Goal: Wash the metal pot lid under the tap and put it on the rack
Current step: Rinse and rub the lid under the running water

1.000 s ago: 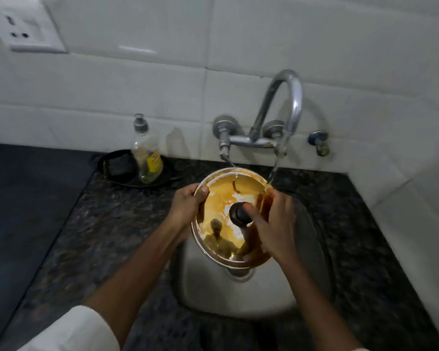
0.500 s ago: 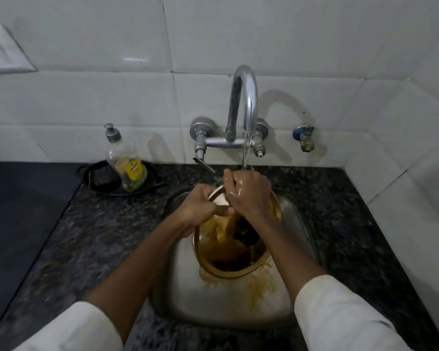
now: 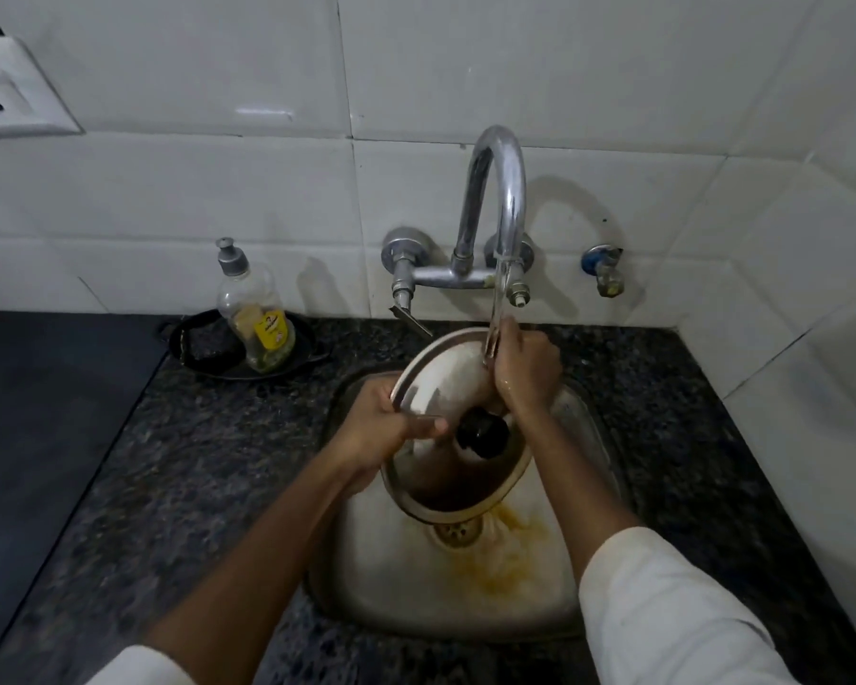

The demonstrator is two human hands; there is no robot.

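At the small steel sink (image 3: 396, 605), I hold the round, domed stainless-steel pot lid (image 3: 436, 383) tilted over the drain, its black knob (image 3: 483, 432) facing me, under the stream from the curved chrome wall tap (image 3: 500, 190). My left hand (image 3: 381, 432) has its fingers closed on the lid's left rim; my right hand (image 3: 525, 373) is curled against the upper right of the dome, right where the water lands, rubbing it.

A second ago the dome was coated in orange-brown sauce. Now its upper half shows bare metal, the residue darkens only the lower part near the rim, and yellow streaks trail across the sink floor by the drain. I judge the wash about half done: the lower edge and the underside, which I cannot see, remain. No rack is in view. A clear soap bottle (image 3: 255, 313) stands on a dark dish on the speckled granite worktop (image 3: 194, 462), left of the sink.
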